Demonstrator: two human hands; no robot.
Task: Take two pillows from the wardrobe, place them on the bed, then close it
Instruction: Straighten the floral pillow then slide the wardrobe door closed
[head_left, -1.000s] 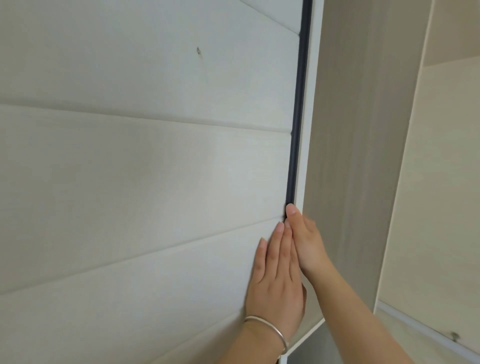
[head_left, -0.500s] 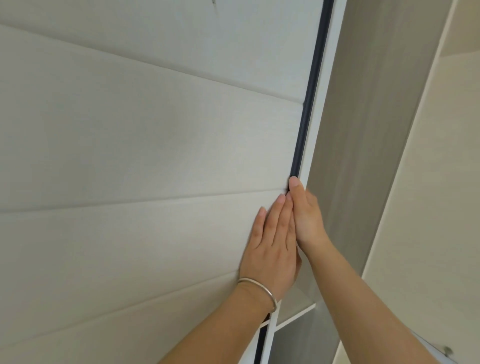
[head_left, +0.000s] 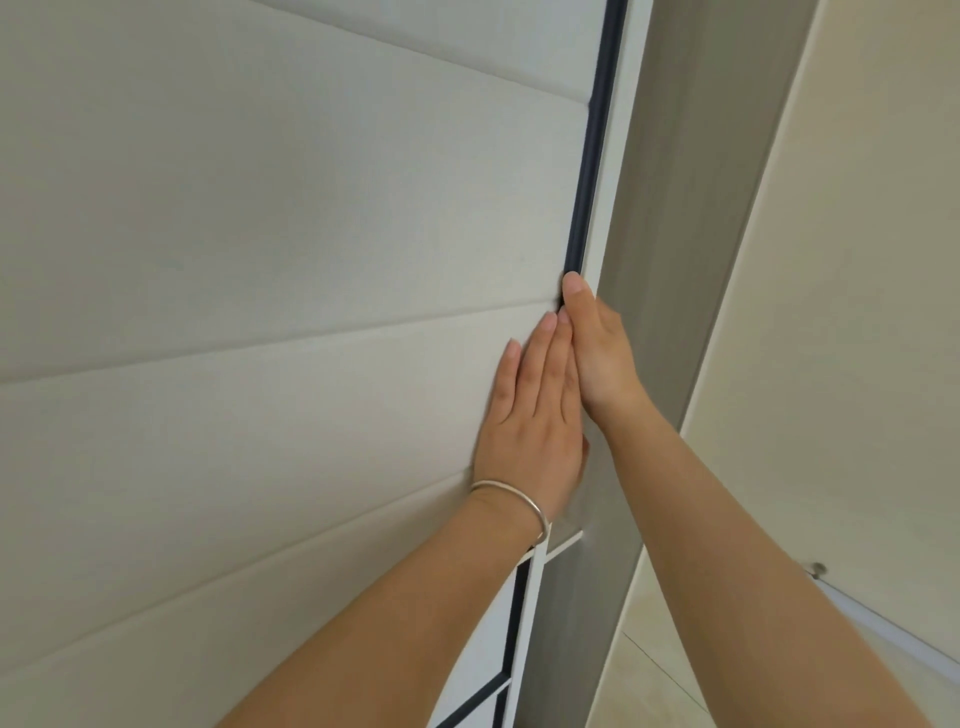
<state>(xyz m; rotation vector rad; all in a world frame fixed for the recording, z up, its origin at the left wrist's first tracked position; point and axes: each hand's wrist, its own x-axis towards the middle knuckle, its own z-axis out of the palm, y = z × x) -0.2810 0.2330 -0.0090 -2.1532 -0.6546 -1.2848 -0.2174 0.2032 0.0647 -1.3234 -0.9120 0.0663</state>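
A pale wardrobe door (head_left: 270, 249) with horizontal grooves fills the left of the view, edged by a dark strip (head_left: 597, 135). My left hand (head_left: 530, 415), with a silver bracelet on the wrist, lies flat against the door near that edge. My right hand (head_left: 597, 353) is right beside it, thumb up along the dark strip, fingers wrapped round the door's edge and hidden. No pillows and no bed are in view.
Right of the door stands the grey wardrobe side panel (head_left: 675, 208). Beyond it is a beige wall (head_left: 857, 260), and a pale tiled floor (head_left: 660, 670) shows at the bottom.
Both hands stay together on the door's edge. The door edge and hands sit further right and higher in view, and more of my forearms shows.
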